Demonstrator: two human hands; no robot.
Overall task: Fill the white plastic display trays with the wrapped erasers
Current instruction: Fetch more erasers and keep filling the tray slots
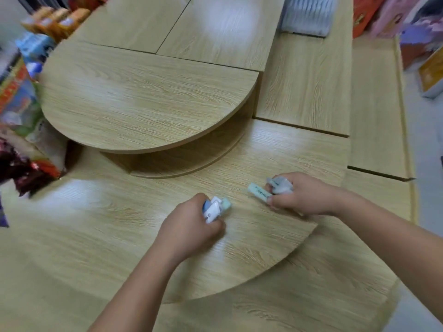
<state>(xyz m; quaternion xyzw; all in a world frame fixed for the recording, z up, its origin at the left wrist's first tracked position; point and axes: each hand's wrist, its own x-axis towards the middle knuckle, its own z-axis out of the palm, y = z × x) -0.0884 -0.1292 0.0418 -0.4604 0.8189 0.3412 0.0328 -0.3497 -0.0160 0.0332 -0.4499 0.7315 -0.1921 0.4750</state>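
Light oak-grain laminate display counter: stepped in tiers, with the low front tier serving as the working surface. Raised half-round wooden shelf stands behind the hands.

Coloured snack packets crowd the left edge and printed cardboard boxes the right. Both are cut off by the frame and smeared by motion.

Pale ribbed stack on the far tier is possibly the task's trays, but it is too blurred and cropped to confirm. No tray lies near the hands.

Left hand: fingers curled tight round a bundle of white, blue and green wrapped erasers, held low at the front tier. Judged gathered to carry as one load.

Right hand: clenched on a cluster of grey wrapped erasers. Its fingertips also pinch one pale green wrapped eraser that appears to lie on the surface, judged mid-pickup.

The count in either fist cannot be told, as the palms hide most of it. Label print is unreadable. On this evidence, filling has not yet begun.
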